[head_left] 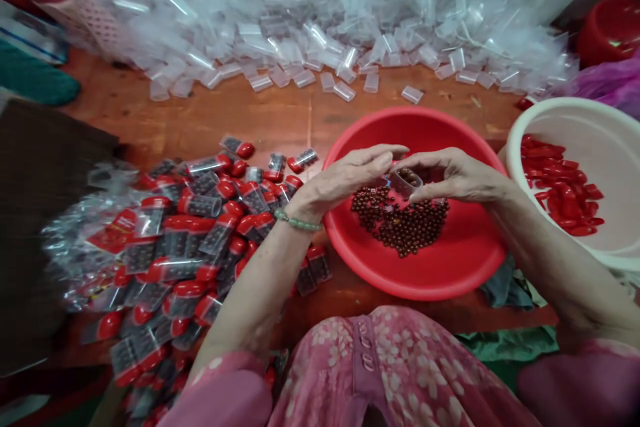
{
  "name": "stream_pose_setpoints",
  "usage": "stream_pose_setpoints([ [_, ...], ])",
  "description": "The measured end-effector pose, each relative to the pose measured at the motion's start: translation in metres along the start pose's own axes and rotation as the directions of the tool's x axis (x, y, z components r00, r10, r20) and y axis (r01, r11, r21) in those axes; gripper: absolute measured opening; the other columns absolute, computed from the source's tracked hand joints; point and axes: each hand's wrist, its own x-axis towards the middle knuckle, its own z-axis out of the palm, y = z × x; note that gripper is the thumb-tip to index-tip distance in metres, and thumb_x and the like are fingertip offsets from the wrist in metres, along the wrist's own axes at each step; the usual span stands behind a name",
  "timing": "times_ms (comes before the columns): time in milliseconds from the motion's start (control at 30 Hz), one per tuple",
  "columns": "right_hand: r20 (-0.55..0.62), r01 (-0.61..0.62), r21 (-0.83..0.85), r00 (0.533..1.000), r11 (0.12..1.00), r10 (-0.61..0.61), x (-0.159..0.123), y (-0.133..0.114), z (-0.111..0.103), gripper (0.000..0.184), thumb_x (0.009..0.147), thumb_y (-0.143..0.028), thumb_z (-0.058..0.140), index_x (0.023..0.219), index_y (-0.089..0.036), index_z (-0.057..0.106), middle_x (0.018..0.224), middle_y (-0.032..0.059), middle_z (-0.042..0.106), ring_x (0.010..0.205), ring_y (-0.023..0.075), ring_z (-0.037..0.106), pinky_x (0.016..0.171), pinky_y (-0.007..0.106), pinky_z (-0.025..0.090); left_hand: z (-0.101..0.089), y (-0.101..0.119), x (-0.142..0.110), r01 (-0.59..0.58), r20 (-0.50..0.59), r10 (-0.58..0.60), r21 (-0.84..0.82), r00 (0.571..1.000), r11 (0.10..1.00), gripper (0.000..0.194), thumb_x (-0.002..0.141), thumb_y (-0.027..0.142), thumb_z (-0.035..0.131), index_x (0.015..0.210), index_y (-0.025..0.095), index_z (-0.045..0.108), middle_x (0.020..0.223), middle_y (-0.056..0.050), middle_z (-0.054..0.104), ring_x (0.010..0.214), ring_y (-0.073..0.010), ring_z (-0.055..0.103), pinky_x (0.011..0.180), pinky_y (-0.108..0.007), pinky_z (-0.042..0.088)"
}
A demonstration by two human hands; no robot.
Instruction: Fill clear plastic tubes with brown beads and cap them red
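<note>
My right hand (453, 177) is shut on a small clear plastic tube (406, 181) holding brown beads, which sits between thumb and fingers. My left hand (345, 177) hovers over the basin's left side, its fingertips reaching toward the tube and holding nothing I can see. Under both hands lies a heap of small brown beads (397, 221) inside a red plastic basin (465, 273). A green beaded bracelet (297, 219) circles my left wrist.
Left of the basin, a pile of bead-filled tubes with red caps (200, 227) covers the wooden table (280, 107). A white basin (600, 140) on the right holds red caps. Loose clear tubes (320, 33) form a heap along the back.
</note>
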Motion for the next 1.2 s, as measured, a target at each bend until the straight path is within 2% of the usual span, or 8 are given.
stream_pose_setpoints([
  [100,-0.014,0.047,0.067,0.999,0.997,-0.046,-0.004,0.0,0.003,0.044,0.072,-0.036,0.09,0.113,-0.022,0.08,0.102,0.0046,0.08,0.092,0.0183,0.073,0.084,0.032,0.059,0.017,-0.008,-0.009,-0.032,0.013,0.033,-0.117,0.999,0.993,0.06,0.086,0.045,0.077,0.142,0.027,0.065,0.15,-0.013,0.062,0.139,-0.0307,0.058,0.112,-0.044,0.05],
  [233,-0.018,0.048,0.104,0.999,0.993,-0.046,-0.01,0.0,0.014,0.042,0.073,-0.041,0.089,0.109,-0.023,0.082,0.103,0.0055,0.081,0.093,0.0203,0.074,0.088,0.036,0.06,0.043,-0.013,-0.018,-0.031,-0.139,0.021,-0.065,0.99,0.997,0.067,0.088,0.042,0.074,0.151,0.026,0.056,0.16,-0.013,0.052,0.148,-0.0316,0.049,0.117,-0.047,0.046],
  [433,-0.114,0.048,-0.155,0.991,0.987,-0.067,-0.028,-0.006,0.027,0.022,0.083,-0.044,0.08,0.092,-0.024,0.081,0.083,0.0005,0.078,0.077,0.0169,0.069,0.077,0.031,0.054,0.061,-0.02,-0.026,-0.023,-0.255,-0.006,-0.11,0.967,0.994,0.046,0.092,0.046,0.067,0.134,0.028,0.07,0.133,-0.009,0.072,0.104,-0.0231,0.07,0.087,-0.038,0.059],
  [600,-0.276,0.055,-0.333,0.949,0.941,-0.153,-0.036,-0.017,0.032,0.037,0.078,-0.044,0.083,0.102,-0.021,0.068,0.085,0.0014,0.071,0.068,0.015,0.063,0.065,0.03,0.052,0.067,-0.018,-0.033,-0.071,-0.3,0.046,-0.074,0.953,0.995,0.03,0.09,0.042,0.069,0.114,0.026,0.078,0.108,-0.006,0.077,0.089,-0.0189,0.068,0.083,-0.035,0.056],
  [700,-0.205,0.137,-0.401,0.95,0.906,-0.234,-0.035,-0.023,0.033,0.036,0.082,-0.037,0.079,0.111,-0.022,0.064,0.098,0.0041,0.07,0.071,0.0137,0.063,0.067,0.03,0.053,0.067,-0.019,-0.035,-0.11,-0.278,0.075,-0.112,0.958,0.988,0.026,0.09,0.042,0.071,0.108,0.025,0.079,0.102,-0.005,0.076,0.087,-0.0173,0.066,0.085,-0.034,0.056],
  [800,-0.117,0.201,-0.473,0.951,0.858,-0.287,-0.032,-0.027,0.034,0.023,0.085,-0.034,0.077,0.101,-0.021,0.067,0.092,0.0029,0.068,0.07,0.0127,0.059,0.066,0.028,0.049,0.063,-0.024,-0.035,-0.149,-0.251,0.11,-0.141,0.962,0.979,0.03,0.089,0.046,0.074,0.104,0.021,0.079,0.099,-0.005,0.075,0.085,-0.016,0.065,0.085,-0.031,0.055],
  [967,-0.114,0.199,-0.357,0.961,0.913,-0.253,-0.028,-0.019,0.034,0.023,0.084,-0.033,0.079,0.086,-0.02,0.06,0.07,-0.004,0.058,0.061,0.0096,0.05,0.058,0.023,0.041,0.058,-0.033,-0.033,-0.13,-0.238,0.074,-0.231,0.969,0.964,0.042,0.083,0.053,0.081,0.101,0.015,0.075,0.09,-0.004,0.07,0.078,-0.0113,0.061,0.075,-0.024,0.051],
  [1200,-0.137,0.142,-0.32,0.971,0.937,-0.194,-0.033,-0.012,0.034,0.031,0.085,-0.039,0.079,0.078,-0.02,0.056,0.07,-0.0042,0.057,0.063,0.0097,0.051,0.06,0.024,0.044,0.052,-0.037,-0.029,-0.114,-0.272,0.022,-0.325,0.962,0.939,0.043,0.078,0.051,0.087,0.101,0.017,0.074,0.093,-0.002,0.073,0.081,-0.0102,0.066,0.077,-0.021,0.054],
])
